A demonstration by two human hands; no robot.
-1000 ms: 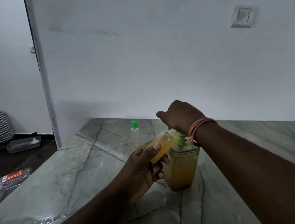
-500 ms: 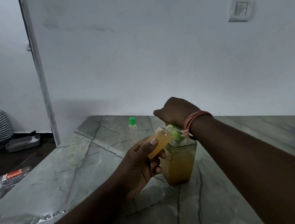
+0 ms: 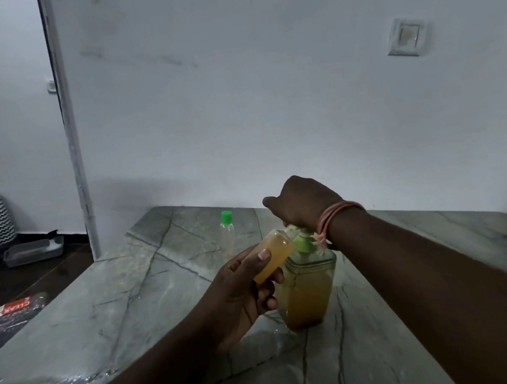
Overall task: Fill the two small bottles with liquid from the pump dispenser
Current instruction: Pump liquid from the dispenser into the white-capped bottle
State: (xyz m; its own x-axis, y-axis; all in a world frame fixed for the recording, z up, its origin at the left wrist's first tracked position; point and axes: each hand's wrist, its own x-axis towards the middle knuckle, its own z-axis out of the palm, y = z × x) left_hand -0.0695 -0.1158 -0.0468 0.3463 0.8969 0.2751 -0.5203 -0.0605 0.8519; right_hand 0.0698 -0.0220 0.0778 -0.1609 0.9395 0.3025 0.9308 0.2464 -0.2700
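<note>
Marble counter (image 3: 107, 303) runs wide and bare on the left; its near edge is out of view. Left hand (image 3: 242, 297) grips a small bottle (image 3: 272, 254), tilted, mouth against the green pump nozzle (image 3: 303, 243); it looks almost full of amber liquid. Right hand (image 3: 302, 200) presses on the pump head, fingers curled over it. The dispenser (image 3: 308, 293) stands on the counter, about two-thirds full. Farther back, second small bottle (image 3: 227, 232) stands capped and seems empty, so half remains. The wall (image 3: 235, 99) closes the far side.
</note>
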